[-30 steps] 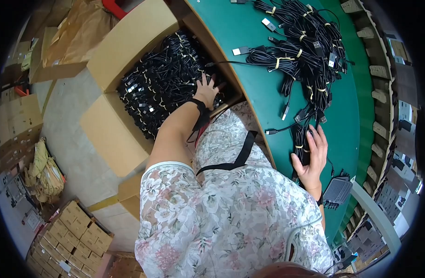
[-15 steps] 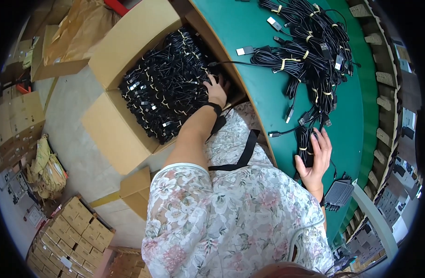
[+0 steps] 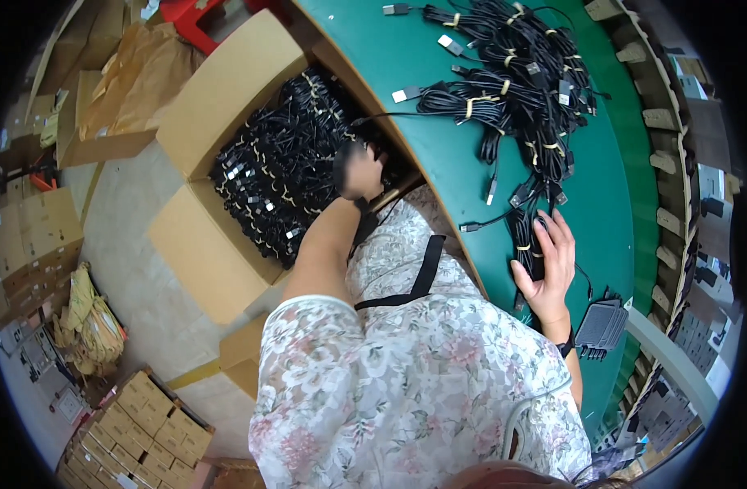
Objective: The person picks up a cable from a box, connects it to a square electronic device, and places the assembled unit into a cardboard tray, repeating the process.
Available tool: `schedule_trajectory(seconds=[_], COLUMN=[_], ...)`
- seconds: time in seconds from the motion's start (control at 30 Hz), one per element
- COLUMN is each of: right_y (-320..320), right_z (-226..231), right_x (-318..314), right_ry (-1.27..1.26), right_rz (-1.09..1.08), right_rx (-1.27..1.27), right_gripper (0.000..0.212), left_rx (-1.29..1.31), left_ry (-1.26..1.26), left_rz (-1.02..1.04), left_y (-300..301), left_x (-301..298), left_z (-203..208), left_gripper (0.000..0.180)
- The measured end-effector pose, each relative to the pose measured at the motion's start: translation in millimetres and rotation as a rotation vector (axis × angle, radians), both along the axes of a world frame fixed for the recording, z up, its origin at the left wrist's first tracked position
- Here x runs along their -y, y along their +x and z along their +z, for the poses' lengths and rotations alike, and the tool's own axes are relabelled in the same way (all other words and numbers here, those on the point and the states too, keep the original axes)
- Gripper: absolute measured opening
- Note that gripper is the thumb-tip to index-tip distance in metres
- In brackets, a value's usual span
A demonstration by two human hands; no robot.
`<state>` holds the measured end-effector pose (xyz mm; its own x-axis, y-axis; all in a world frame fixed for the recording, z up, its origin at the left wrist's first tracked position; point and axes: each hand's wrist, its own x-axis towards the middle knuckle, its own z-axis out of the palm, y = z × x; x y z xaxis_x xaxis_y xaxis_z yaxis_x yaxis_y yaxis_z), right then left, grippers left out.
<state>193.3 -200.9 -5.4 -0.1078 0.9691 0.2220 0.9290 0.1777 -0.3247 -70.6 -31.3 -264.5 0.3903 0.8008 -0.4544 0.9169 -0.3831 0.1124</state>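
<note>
An open cardboard box [image 3: 241, 81] on my left is packed with bundled black USB cables [image 3: 288, 155]. My left hand [image 3: 363, 173] reaches in at the box's right side, on the cables; a blur smears its fingers, so their grip is hidden. On the green table [image 3: 589, 212], my right hand [image 3: 551, 265] curls around a tied black cable bundle [image 3: 524, 236], thumb on the left and fingers on the right. Beyond it lies a heap of cable bundles [image 3: 520, 98] held with pale ties, silver plugs poking out. One cable runs from the heap across the table edge toward the box.
A dark flat device with short leads [image 3: 600, 326] lies right of my right wrist. A slotted rim [image 3: 665, 155] borders the table's far right. Stacked cartons [image 3: 137, 424] stand at the lower left, and another open box with brown paper [image 3: 133, 90] at the upper left.
The view has shifted, moving the table leftward in the picture. My left hand has drawn slightly back toward me within the box, its fingers now blurred. My right hand stays on its bundle.
</note>
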Motion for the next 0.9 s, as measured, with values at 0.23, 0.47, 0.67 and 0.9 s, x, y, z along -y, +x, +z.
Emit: schedule_trajectory(seconds=[0.23, 0.47, 0.67, 0.9], right_y=[3, 7, 8, 9], right_z=[-2, -12, -18, -20], right_x=[2, -1, -4, -5], right_ry=[0.028, 0.041, 0.068, 0.086], right_rz=[0.009, 0.026, 0.029, 0.043], right_rx=[-0.028, -0.077, -0.085, -0.114], right_gripper=[0.054, 0.055, 0.055, 0.055], left_rx=[0.340, 0.488, 0.632, 0.706], left_ry=[0.162, 0.234, 0.489, 0.904], left_rz=[0.218, 0.381, 0.541, 0.513], left_y=[-33, -61, -86, -126], left_x=[10, 27, 32, 9], left_z=[39, 70, 97, 184], left_gripper=[0.053, 0.038, 0.033, 0.026])
